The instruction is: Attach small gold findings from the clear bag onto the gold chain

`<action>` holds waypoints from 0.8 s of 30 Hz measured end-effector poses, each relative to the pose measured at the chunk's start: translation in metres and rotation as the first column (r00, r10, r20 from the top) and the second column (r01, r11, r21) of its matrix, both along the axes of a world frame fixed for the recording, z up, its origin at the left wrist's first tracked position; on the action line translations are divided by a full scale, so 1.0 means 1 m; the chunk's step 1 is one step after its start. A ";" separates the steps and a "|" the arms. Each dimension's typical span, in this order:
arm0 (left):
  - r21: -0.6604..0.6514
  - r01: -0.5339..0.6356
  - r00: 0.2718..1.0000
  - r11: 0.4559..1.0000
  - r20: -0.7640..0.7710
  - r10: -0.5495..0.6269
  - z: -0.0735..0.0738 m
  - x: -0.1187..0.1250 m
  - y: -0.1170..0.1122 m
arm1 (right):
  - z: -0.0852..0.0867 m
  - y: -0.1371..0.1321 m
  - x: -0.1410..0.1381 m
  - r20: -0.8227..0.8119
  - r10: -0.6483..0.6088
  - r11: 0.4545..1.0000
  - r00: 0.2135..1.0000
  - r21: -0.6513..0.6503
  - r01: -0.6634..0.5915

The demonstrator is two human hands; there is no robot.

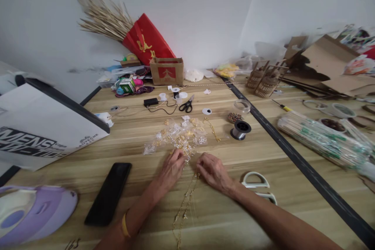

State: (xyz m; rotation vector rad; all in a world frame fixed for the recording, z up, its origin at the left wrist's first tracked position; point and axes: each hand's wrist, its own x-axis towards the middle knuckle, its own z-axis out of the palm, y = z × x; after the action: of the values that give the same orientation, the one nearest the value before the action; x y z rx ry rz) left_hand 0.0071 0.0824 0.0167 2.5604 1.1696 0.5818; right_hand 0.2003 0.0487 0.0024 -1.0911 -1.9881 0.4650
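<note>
My left hand (172, 168) rests on the wooden table (222, 211) with its fingers pinched at the near edge of a pile of small gold charms in clear bags (180, 136). A few centimetres to the right lies my right hand (213, 171), fingers curled down onto the upper end of a thin gold chain (184, 207), which runs toward me between my forearms. What the fingertips of either hand grip is too small to make out. A yellow band circles my left wrist.
A black phone (109, 192) lies left of my arms, white-handled scissors (259, 185) right. A wire spool (240, 129), black scissors (187, 105), bead dish (234, 117), brown paper bag (166, 71), white bag (43, 129), purple device (32, 213) and wrapped sticks (322, 140) surround them.
</note>
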 end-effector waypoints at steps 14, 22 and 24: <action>-0.037 -0.066 0.998 0.997 -0.001 0.066 -0.004 -0.016 0.002 | 0.005 0.019 -0.003 -0.143 -0.130 0.973 0.981 -0.209 0.099; -0.020 -0.106 0.994 0.994 -0.035 0.105 -0.009 -0.015 0.001 | -0.005 0.012 -0.005 -0.097 -0.090 0.992 0.991 -0.096 0.081; -0.016 -0.091 0.996 0.996 -0.014 0.091 -0.011 -0.013 0.000 | -0.004 0.012 -0.003 -0.077 -0.058 0.998 0.995 -0.042 0.055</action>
State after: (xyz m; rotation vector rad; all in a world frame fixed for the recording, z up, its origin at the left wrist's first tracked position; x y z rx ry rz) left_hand -0.0055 0.0821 0.0061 2.5116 1.2959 0.5732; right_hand 0.1968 0.0605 -0.0015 -1.1338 -1.8820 0.5112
